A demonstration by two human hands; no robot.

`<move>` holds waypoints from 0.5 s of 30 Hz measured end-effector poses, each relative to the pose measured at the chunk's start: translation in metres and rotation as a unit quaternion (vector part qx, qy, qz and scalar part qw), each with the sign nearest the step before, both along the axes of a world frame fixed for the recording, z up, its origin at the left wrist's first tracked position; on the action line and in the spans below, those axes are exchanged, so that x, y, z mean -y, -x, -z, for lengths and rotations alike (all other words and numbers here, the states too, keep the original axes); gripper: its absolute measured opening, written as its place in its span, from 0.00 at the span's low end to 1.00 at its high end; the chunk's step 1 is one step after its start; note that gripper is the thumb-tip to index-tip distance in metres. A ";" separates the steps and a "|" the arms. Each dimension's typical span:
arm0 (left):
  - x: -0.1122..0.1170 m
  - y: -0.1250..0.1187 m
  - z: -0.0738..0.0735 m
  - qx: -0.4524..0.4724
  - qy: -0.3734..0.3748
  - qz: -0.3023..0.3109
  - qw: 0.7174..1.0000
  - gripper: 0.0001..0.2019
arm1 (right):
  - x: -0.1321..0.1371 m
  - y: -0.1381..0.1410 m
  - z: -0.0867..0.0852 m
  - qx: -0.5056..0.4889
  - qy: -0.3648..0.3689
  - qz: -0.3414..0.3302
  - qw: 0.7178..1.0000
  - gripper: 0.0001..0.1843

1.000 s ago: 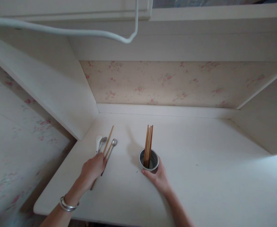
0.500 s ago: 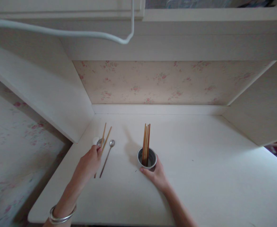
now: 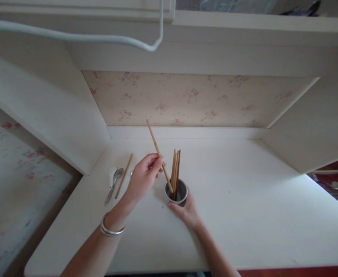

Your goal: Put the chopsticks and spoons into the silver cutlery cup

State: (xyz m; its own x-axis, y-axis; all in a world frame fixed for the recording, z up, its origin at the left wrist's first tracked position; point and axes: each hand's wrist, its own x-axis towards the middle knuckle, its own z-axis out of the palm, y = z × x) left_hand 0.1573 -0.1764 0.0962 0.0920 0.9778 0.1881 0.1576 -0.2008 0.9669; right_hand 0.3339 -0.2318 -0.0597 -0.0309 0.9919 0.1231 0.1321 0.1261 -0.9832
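Observation:
My left hand (image 3: 147, 171) pinches a wooden chopstick (image 3: 153, 137), tilted, with its lower end inside the mouth of a metal cup (image 3: 183, 197). Several chopsticks (image 3: 177, 165) stand upright together in that cup. My right hand (image 3: 188, 211) is wrapped round the cup's near right side, thumb at the front. To the left, one chopstick (image 3: 124, 176) lies on the table beside a metal spoon (image 3: 116, 179). A white spoon (image 3: 111, 174) lies partly behind the metal one. Another metal spoon is mostly hidden by my left hand.
The white tabletop (image 3: 244, 223) is bounded by a low back ledge (image 3: 186, 132) and side panels (image 3: 316, 127). A white cable (image 3: 71, 36) hangs across the upper left, below the cabinet. A small dark speck lies near the cup.
My left hand has lifted one chopstick from the left of the table and brought it rightward to the cup. My right hand keeps hold of the cup. The view has shifted slightly.

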 end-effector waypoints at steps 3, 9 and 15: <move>-0.009 -0.011 0.018 -0.057 0.002 -0.002 0.998 0.17 | 0.000 0.001 0.000 0.004 -0.005 0.011 1.000 0.43; -0.008 -0.018 0.056 -0.146 -0.026 -0.006 0.989 0.17 | 0.000 0.000 -0.003 0.003 -0.011 0.009 1.000 0.43; 0.001 -0.021 0.073 -0.172 -0.030 0.022 0.984 0.17 | 0.000 0.000 -0.006 0.004 -0.009 0.009 1.000 0.42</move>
State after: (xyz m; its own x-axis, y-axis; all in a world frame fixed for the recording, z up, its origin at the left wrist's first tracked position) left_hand 0.1779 -0.1779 0.0236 0.2023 0.9596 0.1958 0.4634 -0.2699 0.8441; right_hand 0.3339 -0.2323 -0.0535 -0.0140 0.9901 0.1398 0.1421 0.1404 -0.9798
